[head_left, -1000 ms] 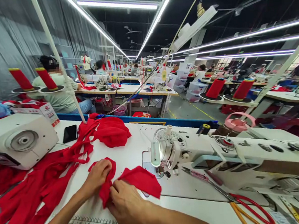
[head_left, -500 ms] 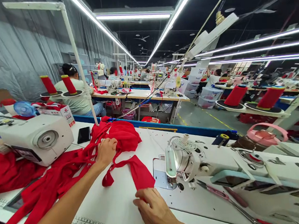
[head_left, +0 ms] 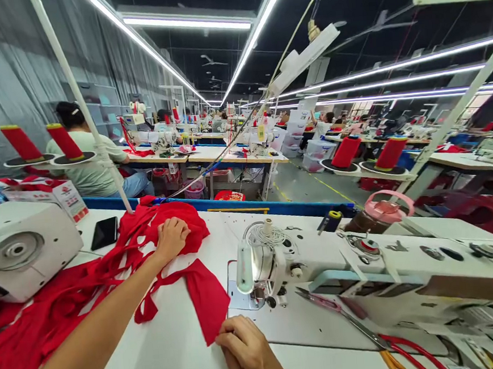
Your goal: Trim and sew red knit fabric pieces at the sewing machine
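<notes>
**Left hand out on the heap, right pinning the piece**

Since a second ago our hands have parted. Our left hand (head_left: 171, 238) now lies curled on the red heap (head_left: 177, 227); whether it grips, we cannot tell. Our right hand (head_left: 246, 352) stays near the front edge, fingers bent onto the corner of the red piece (head_left: 206, 298). Bare table (head_left: 174, 355) lies between our arms; the sewing machine (head_left: 364, 266) crowds the right.

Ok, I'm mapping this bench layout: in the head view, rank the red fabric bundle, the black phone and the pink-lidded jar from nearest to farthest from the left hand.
1. Red fabric bundle: directly under the left hand, touching it.
2. Black phone: to its left, flat on the table.
3. Pink-lidded jar: far right, behind the sewing machine.
</notes>
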The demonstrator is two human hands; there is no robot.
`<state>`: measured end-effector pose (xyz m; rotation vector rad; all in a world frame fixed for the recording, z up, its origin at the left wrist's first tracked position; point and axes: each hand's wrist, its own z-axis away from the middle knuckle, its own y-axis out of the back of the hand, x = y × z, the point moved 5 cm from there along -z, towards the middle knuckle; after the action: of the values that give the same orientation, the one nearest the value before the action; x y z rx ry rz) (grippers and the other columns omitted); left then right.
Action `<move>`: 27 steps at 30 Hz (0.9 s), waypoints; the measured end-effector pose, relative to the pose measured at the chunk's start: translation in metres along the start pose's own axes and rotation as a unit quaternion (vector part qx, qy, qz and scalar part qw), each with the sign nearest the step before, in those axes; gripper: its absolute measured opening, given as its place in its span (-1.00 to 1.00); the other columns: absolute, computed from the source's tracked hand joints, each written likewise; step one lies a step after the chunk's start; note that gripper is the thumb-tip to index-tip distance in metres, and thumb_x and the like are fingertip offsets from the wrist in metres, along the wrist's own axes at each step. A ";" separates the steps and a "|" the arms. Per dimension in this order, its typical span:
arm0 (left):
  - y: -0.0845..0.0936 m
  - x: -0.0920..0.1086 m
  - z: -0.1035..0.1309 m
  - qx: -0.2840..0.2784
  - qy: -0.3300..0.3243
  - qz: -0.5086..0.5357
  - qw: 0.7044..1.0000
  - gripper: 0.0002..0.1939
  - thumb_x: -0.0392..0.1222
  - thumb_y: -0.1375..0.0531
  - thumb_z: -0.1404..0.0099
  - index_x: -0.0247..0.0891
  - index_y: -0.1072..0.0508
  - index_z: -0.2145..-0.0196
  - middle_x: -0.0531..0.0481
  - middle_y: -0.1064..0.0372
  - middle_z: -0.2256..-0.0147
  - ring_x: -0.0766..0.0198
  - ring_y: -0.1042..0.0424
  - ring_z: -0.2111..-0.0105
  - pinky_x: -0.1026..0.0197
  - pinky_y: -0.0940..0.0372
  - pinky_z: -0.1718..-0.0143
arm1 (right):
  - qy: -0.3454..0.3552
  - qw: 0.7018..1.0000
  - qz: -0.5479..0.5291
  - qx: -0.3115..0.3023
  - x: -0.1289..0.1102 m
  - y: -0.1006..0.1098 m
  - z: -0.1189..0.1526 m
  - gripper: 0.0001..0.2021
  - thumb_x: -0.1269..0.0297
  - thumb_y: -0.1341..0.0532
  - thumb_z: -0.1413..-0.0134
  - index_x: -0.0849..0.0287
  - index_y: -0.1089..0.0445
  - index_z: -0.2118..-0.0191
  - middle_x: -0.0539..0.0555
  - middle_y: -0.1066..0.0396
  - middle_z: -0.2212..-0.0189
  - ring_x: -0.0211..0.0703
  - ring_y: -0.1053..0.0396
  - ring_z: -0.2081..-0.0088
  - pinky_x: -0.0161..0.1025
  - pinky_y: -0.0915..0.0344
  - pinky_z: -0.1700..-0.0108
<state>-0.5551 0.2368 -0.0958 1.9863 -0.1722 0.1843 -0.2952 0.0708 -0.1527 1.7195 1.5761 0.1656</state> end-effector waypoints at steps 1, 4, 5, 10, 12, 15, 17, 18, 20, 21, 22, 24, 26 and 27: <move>-0.001 0.001 0.003 -0.008 -0.021 0.009 1.000 -0.81 -0.11 -0.24 -0.32 -0.28 -0.46 0.20 -0.10 -0.33 0.06 0.04 -0.26 -0.02 -0.10 -0.09 -0.12 | -0.001 1.000 -0.001 -0.004 0.000 -0.001 0.000 -0.76 0.58 -0.02 -0.17 0.20 -0.30 0.13 0.13 -0.35 0.26 -0.12 -0.28 0.28 -0.21 -0.18 0.29; -0.008 0.004 0.016 -0.036 -0.063 0.036 0.997 -0.77 -0.12 -0.34 -0.18 -0.24 -0.48 0.24 -0.08 -0.32 0.01 0.02 -0.23 -0.05 -0.10 -0.04 -0.15 | 0.001 1.000 0.002 -0.016 -0.003 -0.002 -0.001 -0.78 0.57 -0.02 -0.17 0.19 -0.30 0.15 0.12 -0.35 0.28 -0.13 -0.27 0.31 -0.21 -0.16 0.31; -0.011 0.003 0.018 -0.041 -0.063 0.044 0.996 -0.81 -0.15 -0.33 -0.18 -0.25 -0.48 0.27 -0.08 -0.33 0.02 0.03 -0.24 -0.05 -0.10 -0.04 -0.15 | 0.000 1.000 0.006 -0.018 -0.003 -0.001 -0.002 -0.78 0.57 -0.02 -0.17 0.19 -0.30 0.16 0.12 -0.35 0.28 -0.14 -0.26 0.31 -0.22 -0.16 0.31; -0.012 -0.020 0.010 -0.027 0.013 0.106 0.994 -0.85 -0.16 -0.24 -0.33 -0.32 -0.46 0.25 -0.10 -0.36 0.06 0.04 -0.28 -0.04 -0.15 -0.15 -0.13 | -0.008 1.000 0.012 -0.003 -0.003 0.000 -0.002 -0.78 0.57 -0.01 -0.17 0.18 -0.29 0.16 0.11 -0.35 0.29 -0.14 -0.26 0.31 -0.22 -0.15 0.32; -0.008 -0.030 0.001 -0.028 0.036 0.147 0.988 -0.80 -0.11 -0.24 -0.36 -0.33 -0.46 0.24 -0.10 -0.39 0.09 0.08 -0.33 -0.01 -0.11 -0.22 -0.10 | -0.005 1.000 0.011 0.000 -0.002 0.000 -0.002 -0.77 0.57 -0.01 -0.17 0.18 -0.30 0.16 0.11 -0.35 0.30 -0.14 -0.26 0.32 -0.22 -0.15 0.31; -0.003 -0.041 -0.007 -0.052 0.052 0.221 0.973 -0.72 -0.02 -0.22 -0.39 -0.34 -0.47 0.25 -0.05 -0.44 0.20 0.17 -0.44 0.14 0.03 -0.35 0.04 | -0.002 1.000 0.010 -0.006 -0.001 -0.002 -0.001 -0.77 0.58 -0.01 -0.18 0.18 -0.30 0.16 0.11 -0.35 0.29 -0.14 -0.27 0.31 -0.23 -0.16 0.31; -0.002 -0.046 -0.010 -0.074 0.067 0.261 0.960 -0.67 0.03 -0.20 -0.40 -0.35 -0.47 0.28 -0.01 -0.45 0.29 0.23 -0.46 0.26 0.11 -0.39 0.16 | -0.002 1.000 0.011 -0.009 -0.001 -0.003 -0.001 -0.77 0.58 -0.01 -0.18 0.17 -0.30 0.16 0.11 -0.35 0.29 -0.14 -0.27 0.32 -0.23 -0.17 0.31; -0.001 -0.047 -0.011 -0.084 0.075 0.275 0.955 -0.66 0.04 -0.21 -0.40 -0.35 -0.47 0.30 0.00 -0.43 0.33 0.26 -0.45 0.32 0.14 -0.39 0.22 | -0.001 1.000 0.012 -0.009 -0.001 -0.003 -0.001 -0.77 0.58 -0.01 -0.18 0.17 -0.30 0.16 0.11 -0.35 0.29 -0.14 -0.27 0.32 -0.23 -0.17 0.31; 0.001 -0.047 -0.014 -0.098 0.089 0.298 0.946 -0.65 0.03 -0.21 -0.40 -0.35 -0.45 0.33 0.04 -0.40 0.39 0.30 -0.42 0.39 0.19 -0.38 0.28 | -0.001 1.000 0.013 -0.005 -0.001 -0.003 -0.001 -0.76 0.58 0.00 -0.17 0.17 -0.30 0.16 0.11 -0.35 0.30 -0.14 -0.28 0.32 -0.23 -0.17 0.31; 0.003 -0.046 -0.015 -0.098 0.094 0.306 0.942 -0.66 0.02 -0.21 -0.40 -0.35 -0.44 0.34 0.05 -0.38 0.40 0.31 -0.41 0.40 0.20 -0.38 0.29 | 0.001 1.000 0.013 -0.002 -0.001 -0.002 -0.001 -0.76 0.58 0.00 -0.17 0.17 -0.31 0.16 0.11 -0.36 0.30 -0.14 -0.28 0.32 -0.23 -0.17 0.32; 0.006 -0.045 -0.017 -0.093 0.099 0.312 0.940 -0.67 0.01 -0.21 -0.40 -0.35 -0.43 0.34 0.05 -0.37 0.40 0.31 -0.40 0.40 0.20 -0.37 0.29 | 0.004 1.000 0.014 0.002 -0.001 -0.002 -0.001 -0.75 0.59 -0.01 -0.17 0.17 -0.31 0.16 0.11 -0.36 0.31 -0.14 -0.29 0.32 -0.24 -0.17 0.32; 0.013 -0.043 -0.021 -0.071 0.112 0.319 0.938 -0.69 -0.01 -0.20 -0.41 -0.34 -0.41 0.33 0.04 -0.36 0.39 0.32 -0.39 0.39 0.20 -0.36 0.29 | 0.010 1.000 0.018 0.010 -0.002 -0.001 -0.002 -0.75 0.59 -0.01 -0.17 0.17 -0.32 0.16 0.10 -0.36 0.31 -0.14 -0.29 0.33 -0.25 -0.17 0.32; 0.022 -0.040 -0.024 -0.043 0.128 0.324 0.936 -0.70 -0.01 -0.21 -0.39 -0.33 -0.39 0.32 0.04 -0.35 0.38 0.32 -0.37 0.39 0.20 -0.34 0.29 | 0.020 0.999 0.026 0.014 -0.001 -0.001 -0.003 -0.76 0.59 -0.03 -0.16 0.17 -0.32 0.18 0.09 -0.37 0.32 -0.15 -0.29 0.34 -0.26 -0.16 0.34; 0.027 -0.037 -0.026 -0.030 0.134 0.328 0.934 -0.70 0.00 -0.23 -0.37 -0.32 -0.38 0.32 0.05 -0.34 0.38 0.32 -0.37 0.39 0.20 -0.33 0.29 | 0.025 0.999 0.033 0.015 -0.001 -0.002 -0.004 -0.77 0.59 -0.03 -0.15 0.17 -0.32 0.19 0.09 -0.37 0.33 -0.16 -0.29 0.35 -0.26 -0.15 0.35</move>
<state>-0.5977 0.2508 -0.0692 1.7562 -0.6536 0.8650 -0.2993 0.0714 -0.1508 1.8048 1.5647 0.2205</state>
